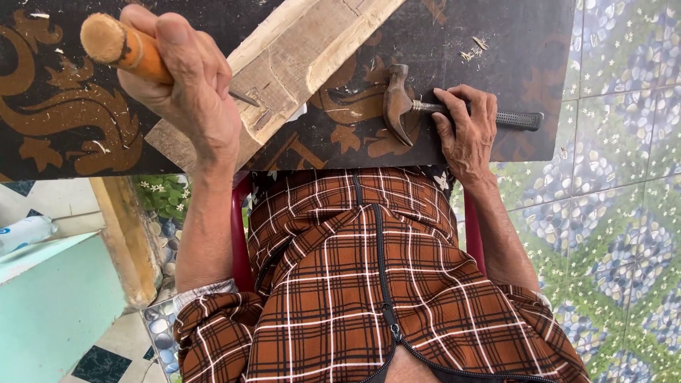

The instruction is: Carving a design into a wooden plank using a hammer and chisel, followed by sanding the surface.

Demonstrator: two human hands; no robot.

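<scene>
- A chisel (126, 47) with an orange wooden handle is clenched in the left hand (188, 89), fingers wrapped tight around the grip, the worn butt end poking out above the fist.
- The chisel's thin metal blade is pointed down and to the right, its tip set right at a cut notch in the wooden block (298, 53).
- The pale wooden block is laid slantwise across the dark desk (57, 152), with a recessed channel seen carved along its length and rough edges around the notch.
- A claw hammer (401, 103) is lying flat on the desk just right of the block, head toward the block, black ribbed grip stretched away to the right.
- The right hand (468, 131) is laid over the hammer's steel neck, fingers curled onto it; the hammer is gripped loosely but not lifted off the desk.
- Brown ornamental scrollwork is painted on the desk's dark top, and small wood chips (474, 50) are scattered near the far edge.
- A brown plaid jacket (340, 284) with a zip is worn by the person, and a red chair (240, 245) is glimpsed at the hips.
- A pebble-patterned tiled floor (624, 177) is spread out on the right.
</scene>
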